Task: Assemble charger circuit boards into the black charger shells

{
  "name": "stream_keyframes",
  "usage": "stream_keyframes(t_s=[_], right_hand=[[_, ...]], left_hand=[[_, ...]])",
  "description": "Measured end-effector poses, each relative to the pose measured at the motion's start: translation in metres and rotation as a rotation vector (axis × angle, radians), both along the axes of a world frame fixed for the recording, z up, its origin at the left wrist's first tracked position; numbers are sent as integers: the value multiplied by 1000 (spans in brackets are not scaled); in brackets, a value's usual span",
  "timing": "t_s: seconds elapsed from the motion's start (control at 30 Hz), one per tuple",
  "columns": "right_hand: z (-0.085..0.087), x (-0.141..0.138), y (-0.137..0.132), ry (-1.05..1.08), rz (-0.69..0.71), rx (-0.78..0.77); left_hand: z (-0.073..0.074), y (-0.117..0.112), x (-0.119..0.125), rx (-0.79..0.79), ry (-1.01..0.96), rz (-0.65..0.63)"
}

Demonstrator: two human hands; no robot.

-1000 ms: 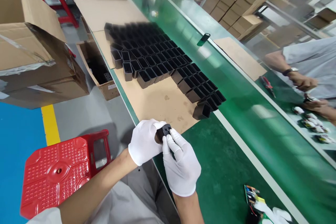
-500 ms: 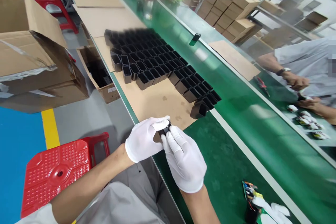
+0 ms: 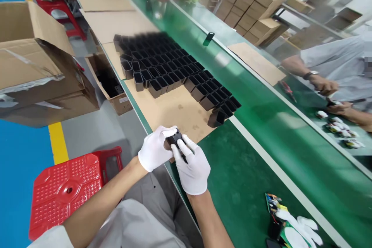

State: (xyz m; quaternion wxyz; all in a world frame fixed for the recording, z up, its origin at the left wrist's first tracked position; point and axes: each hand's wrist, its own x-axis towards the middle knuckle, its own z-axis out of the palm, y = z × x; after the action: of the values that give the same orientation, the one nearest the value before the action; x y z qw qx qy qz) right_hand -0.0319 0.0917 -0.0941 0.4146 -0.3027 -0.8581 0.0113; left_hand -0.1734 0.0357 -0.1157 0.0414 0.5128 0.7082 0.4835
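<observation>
Both my hands wear white gloves and meet at the near edge of the bench. My left hand (image 3: 154,148) is closed round a small black plastic casing (image 3: 173,139). My right hand (image 3: 192,164) grips the same casing from the right, its fingers wrapped over the top. Beyond them a brown cardboard sheet (image 3: 174,110) carries several rows of open black casings (image 3: 174,69) standing upright. One loose black casing (image 3: 216,118) lies on its side at the sheet's near right corner.
A green conveyor belt (image 3: 261,124) runs along the right with one black part (image 3: 208,38) on it. Across it another person's hands (image 3: 328,85) work on small parts. A circuit board (image 3: 273,203) and white gloves lie at bottom right. A red stool (image 3: 66,190) and open cartons (image 3: 35,62) stand left.
My hands have drawn slightly toward me and left with the casing still between them. The right hand's fingers have shifted over its top. The camera view has drifted a little.
</observation>
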Motion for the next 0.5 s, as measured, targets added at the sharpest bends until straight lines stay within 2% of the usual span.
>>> stream_keyframes(t_s=[0.13, 0.33, 0.5], right_hand=[[-2, 0, 5, -95, 43, -1], [6, 1, 12, -204, 115, 38], [-2, 0, 17, -202, 186, 45]], left_hand=[[4, -1, -1, -102, -27, 8], [11, -2, -3, -225, -77, 2], [7, 4, -10, -243, -91, -116]])
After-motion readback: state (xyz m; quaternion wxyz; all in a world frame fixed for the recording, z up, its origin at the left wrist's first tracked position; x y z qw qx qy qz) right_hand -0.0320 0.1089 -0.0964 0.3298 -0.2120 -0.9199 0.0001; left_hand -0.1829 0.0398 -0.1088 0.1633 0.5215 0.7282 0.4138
